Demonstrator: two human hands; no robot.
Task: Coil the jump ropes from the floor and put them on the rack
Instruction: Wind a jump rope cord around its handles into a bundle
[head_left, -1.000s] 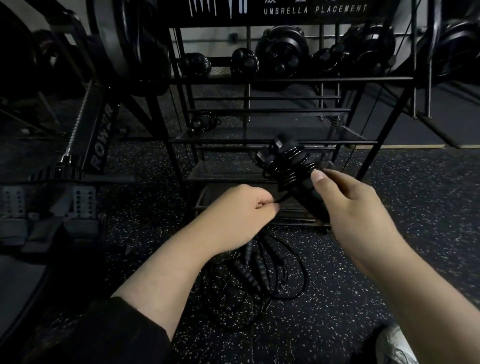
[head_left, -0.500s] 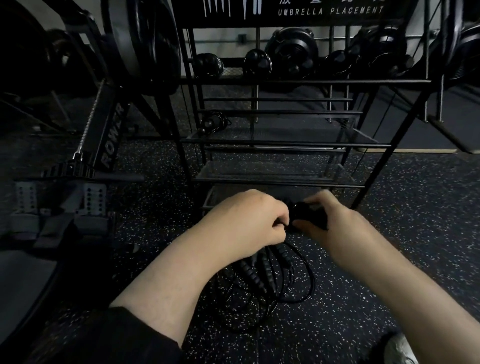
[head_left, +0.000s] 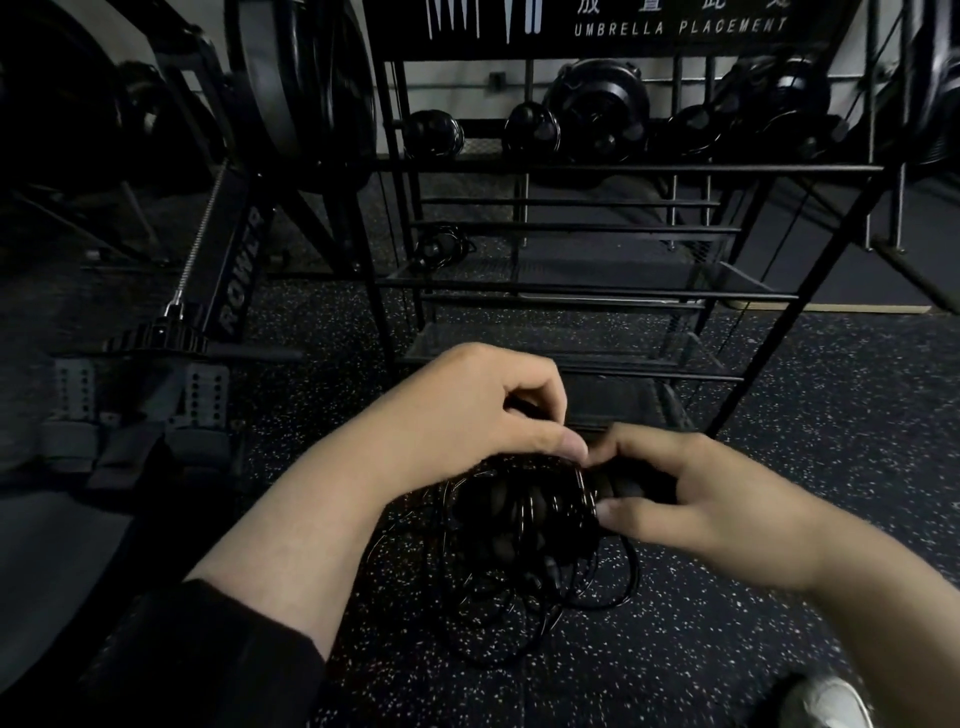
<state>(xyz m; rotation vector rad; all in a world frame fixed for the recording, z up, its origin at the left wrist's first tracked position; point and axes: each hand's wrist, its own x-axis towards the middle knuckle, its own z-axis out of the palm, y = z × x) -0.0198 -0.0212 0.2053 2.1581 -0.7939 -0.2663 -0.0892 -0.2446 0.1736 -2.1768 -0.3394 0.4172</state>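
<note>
Both hands meet low before the black metal wire rack (head_left: 597, 283). The left hand (head_left: 467, 415) pinches a thin black jump-rope cord (head_left: 576, 475); the right hand (head_left: 696, 499) curls around black ridged rope handles (head_left: 524, 506) (cord wrapped around them). Loose black rope loops (head_left: 519, 597) lie beneath on the speckled rubber floor (head_left: 779, 415).
</note>
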